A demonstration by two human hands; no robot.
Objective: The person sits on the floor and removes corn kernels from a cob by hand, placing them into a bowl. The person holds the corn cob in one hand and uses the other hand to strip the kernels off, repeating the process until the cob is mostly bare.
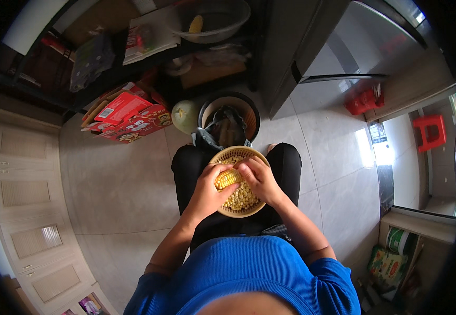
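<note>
A tan slotted plastic basket (242,214) rests on my lap, with loose yellow corn kernels (241,198) in it. Over the basket, my left hand (207,188) is closed around a yellow corn cob (225,179), thumb along its near side. My right hand (262,181) is at the cob's upper right end, its thumb and bent fingers pressed together there. What lies beneath the right fingertips is partly hidden.
Beyond my knees stands a round bin (255,116) with a dark bag. Left of it are a pale green melon (185,116) and a red cardboard box (133,118). A shelf holds a clear bowl (223,35) with another cob (196,24). A fridge (354,47) stands at the far right.
</note>
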